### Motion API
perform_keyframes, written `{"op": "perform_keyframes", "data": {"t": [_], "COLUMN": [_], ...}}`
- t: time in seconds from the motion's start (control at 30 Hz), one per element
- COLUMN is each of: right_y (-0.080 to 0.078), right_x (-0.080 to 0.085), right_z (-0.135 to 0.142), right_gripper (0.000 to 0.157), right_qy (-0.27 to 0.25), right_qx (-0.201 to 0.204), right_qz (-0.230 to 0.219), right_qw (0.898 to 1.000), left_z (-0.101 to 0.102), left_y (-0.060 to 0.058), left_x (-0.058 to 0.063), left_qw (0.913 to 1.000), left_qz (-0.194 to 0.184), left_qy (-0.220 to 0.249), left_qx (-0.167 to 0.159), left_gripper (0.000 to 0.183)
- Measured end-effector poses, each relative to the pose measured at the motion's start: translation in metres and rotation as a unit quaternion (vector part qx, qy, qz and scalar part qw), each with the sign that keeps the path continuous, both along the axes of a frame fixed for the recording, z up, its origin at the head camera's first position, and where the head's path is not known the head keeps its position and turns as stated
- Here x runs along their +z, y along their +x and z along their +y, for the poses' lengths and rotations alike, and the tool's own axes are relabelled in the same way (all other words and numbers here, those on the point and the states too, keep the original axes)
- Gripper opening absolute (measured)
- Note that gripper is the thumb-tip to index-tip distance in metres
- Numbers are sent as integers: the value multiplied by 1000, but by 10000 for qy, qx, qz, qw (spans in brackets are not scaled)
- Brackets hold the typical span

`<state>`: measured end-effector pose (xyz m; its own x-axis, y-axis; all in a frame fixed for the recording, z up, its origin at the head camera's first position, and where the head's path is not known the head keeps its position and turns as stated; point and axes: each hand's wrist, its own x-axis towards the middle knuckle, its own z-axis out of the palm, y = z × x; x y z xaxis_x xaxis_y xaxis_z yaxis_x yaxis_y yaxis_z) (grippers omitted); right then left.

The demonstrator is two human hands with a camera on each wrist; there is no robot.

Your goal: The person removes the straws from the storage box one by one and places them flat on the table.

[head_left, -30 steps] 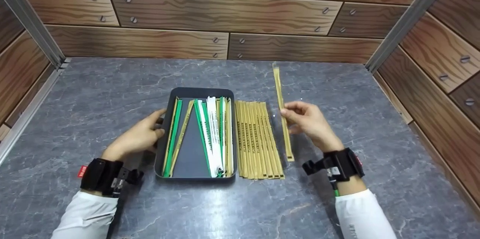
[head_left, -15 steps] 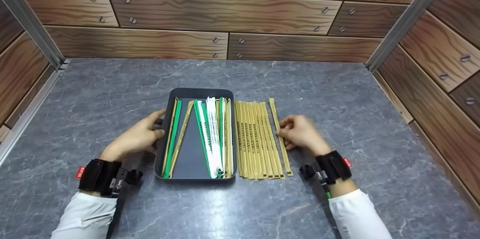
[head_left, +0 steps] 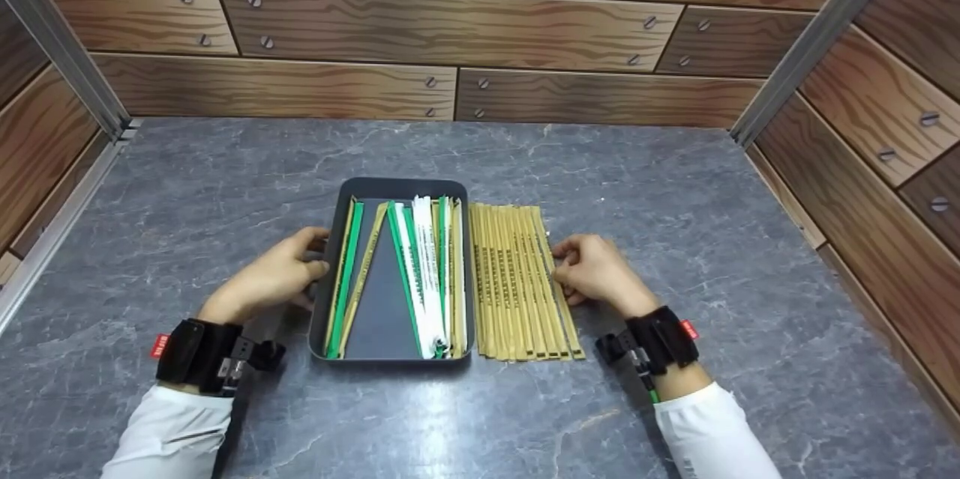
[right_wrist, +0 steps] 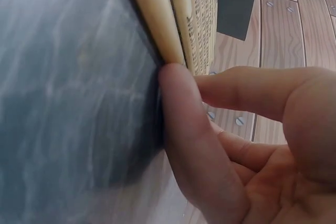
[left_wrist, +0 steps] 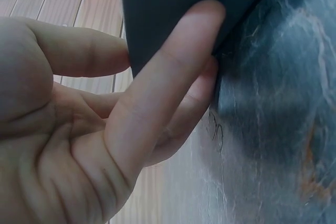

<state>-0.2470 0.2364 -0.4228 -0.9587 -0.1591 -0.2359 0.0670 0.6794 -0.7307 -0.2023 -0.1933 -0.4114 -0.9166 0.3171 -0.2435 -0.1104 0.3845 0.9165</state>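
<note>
Pinching the outer stick [head_left: 568,319] in the nearly closed right grip [head_left: 597,273], beside the row [head_left: 517,325] just leftward; touching the tray [head_left: 381,314] just right of the relaxed, unclenched left grip [head_left: 264,273]. Could skew the row by pushing too hard.

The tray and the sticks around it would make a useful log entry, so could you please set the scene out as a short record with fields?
Container: dark tray on a grey table
Tray contents: green sticks, white sticks and gold sticks
Beside tray: row of gold sticks, close along its right side
Left hand: thumb and fingers against the tray's left side
Right hand: thumb and forefinger at the outermost gold stick
Background: wood-patterned wall
</note>
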Motion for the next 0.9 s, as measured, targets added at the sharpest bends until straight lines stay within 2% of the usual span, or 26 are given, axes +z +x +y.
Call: {"op": "perform_keyframes", "data": {"t": [0.67, 0.77, 0.9], "right_y": [1, 1, 2], "right_x": [5, 13, 31], "right_z": [-2, -2, -12], "right_gripper": [42, 43, 44], "right_qy": [5, 175, 507], "right_qx": [-5, -28, 166], "right_qz": [-8, 312, 1108], "right_qw": [10000, 9994, 9924], "left_z": [-1, -1, 0], "left_y": [1, 1, 0], "left_x": [0, -1, -1], "left_qw": [9999, 9999, 9999], "left_qz": [104, 94, 97], "left_qy": [-93, -87, -72], "left_qx": [8, 6, 13], "left_gripper": [61, 61, 60]}}
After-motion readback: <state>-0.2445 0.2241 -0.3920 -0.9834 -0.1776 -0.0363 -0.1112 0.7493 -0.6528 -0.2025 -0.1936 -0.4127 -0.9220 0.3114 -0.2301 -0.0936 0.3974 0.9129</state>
